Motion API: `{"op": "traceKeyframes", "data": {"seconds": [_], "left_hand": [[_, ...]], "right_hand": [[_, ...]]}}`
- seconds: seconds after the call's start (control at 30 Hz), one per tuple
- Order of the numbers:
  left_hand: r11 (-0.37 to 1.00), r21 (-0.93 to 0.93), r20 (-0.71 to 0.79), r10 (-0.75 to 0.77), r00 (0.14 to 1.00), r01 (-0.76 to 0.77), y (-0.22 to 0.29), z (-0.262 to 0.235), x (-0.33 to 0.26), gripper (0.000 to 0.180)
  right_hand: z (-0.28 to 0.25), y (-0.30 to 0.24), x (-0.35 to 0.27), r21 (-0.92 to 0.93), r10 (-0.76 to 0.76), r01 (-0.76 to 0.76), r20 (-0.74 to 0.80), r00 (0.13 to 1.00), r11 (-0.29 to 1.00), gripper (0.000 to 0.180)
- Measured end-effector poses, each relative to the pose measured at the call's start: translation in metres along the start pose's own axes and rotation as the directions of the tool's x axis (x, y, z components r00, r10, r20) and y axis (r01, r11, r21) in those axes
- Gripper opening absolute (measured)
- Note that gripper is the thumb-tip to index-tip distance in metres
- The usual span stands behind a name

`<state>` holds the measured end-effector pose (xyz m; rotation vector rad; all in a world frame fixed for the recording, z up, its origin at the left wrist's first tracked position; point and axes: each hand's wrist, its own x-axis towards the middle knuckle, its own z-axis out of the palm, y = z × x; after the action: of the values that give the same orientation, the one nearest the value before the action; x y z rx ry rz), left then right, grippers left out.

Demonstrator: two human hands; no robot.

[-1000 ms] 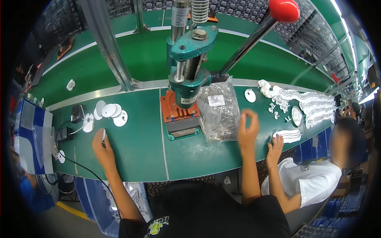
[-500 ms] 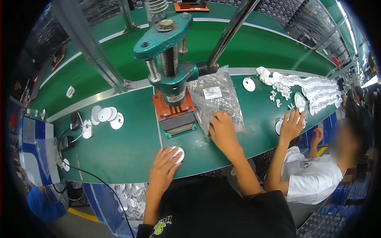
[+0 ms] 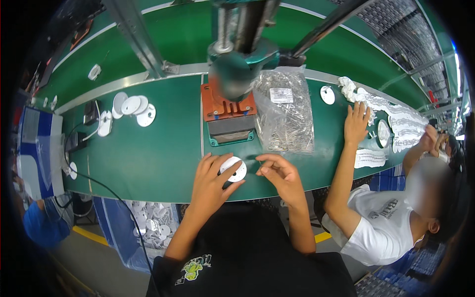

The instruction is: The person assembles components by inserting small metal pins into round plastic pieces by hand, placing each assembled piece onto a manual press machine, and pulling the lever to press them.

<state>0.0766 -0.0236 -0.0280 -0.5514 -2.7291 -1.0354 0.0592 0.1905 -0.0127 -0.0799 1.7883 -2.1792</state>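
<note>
My left hand point(image 3: 210, 179) grips a round white plastic disc point(image 3: 240, 172) near the table's front edge, its fingers across the top and the thumb at the near side. Just right of the disc, my right hand point(image 3: 283, 177) is closed in a pinch on what looks like a thin pin, too small to make out well. Ahead of my hands stands a green hand press point(image 3: 232, 74) over an orange fixture block point(image 3: 213, 105) with a grey front. Beside it lies a clear plastic bag point(image 3: 293, 121) full of thin metal pins.
Several white discs point(image 3: 131, 105) lie at the left, near a black cable point(image 3: 106, 185). A blue bin point(image 3: 106, 218) of white parts stands below the front edge. At the right, a co-worker's hand point(image 3: 355, 126) reaches over the table by white parts point(image 3: 403, 128).
My right hand has left the plastic bag and come back beside the disc, now pinched. The left hand and disc have come closer to it. The co-worker's hand has moved away from the front edge.
</note>
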Motion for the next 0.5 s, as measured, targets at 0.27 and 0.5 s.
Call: {"op": "traceKeyframes", "data": {"seconds": [0.27,0.5], "left_hand": [[0.999,-0.035,0.028,0.021,0.999,-0.020,-0.002,-0.004,-0.002,0.046],[0.999,-0.036,0.043,0.033,0.999,-0.031,-0.003,-0.003,-0.003,0.043]], "right_hand": [[0.036,0.028,-0.003,-0.432,-0.249,0.232,0.017,0.968,0.872,0.017],[0.042,0.027,-0.003,-0.487,-0.286,0.230,-0.043,0.957,0.842,0.016]]}}
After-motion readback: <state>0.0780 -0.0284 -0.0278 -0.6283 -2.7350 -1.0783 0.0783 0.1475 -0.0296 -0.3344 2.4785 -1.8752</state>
